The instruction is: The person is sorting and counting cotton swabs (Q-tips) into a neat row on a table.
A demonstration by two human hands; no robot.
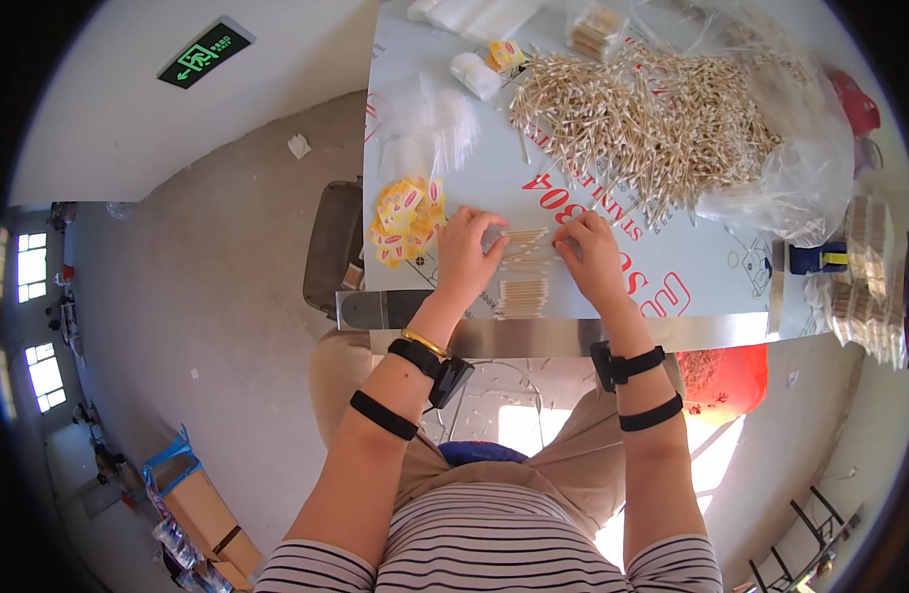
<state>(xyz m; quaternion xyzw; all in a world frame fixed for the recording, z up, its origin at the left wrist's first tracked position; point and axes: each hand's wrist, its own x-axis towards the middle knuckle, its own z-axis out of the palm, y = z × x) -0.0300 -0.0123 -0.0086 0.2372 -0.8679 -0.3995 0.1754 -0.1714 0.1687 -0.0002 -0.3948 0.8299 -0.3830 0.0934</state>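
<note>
- From my remote feed I see the left hand half open over the table, forefinger and thumb parted at the left ends of some loose cotton swabs; I cannot tell whether it touches them
- Right hand opposite, fingers curled inward, tips near the right ends of those swabs; whether it pinches any I cannot tell
- Loose swabs lie crosswise between the hands, unevenly spread
- Just nearer the body I note a neat batch of swabs, packed closely, near the metal front edge
- Yellow labels piled left of the left hand, clear plastic sleeves beyond them
- Big swab heap farther out, clear plastic bag along its right side
</note>
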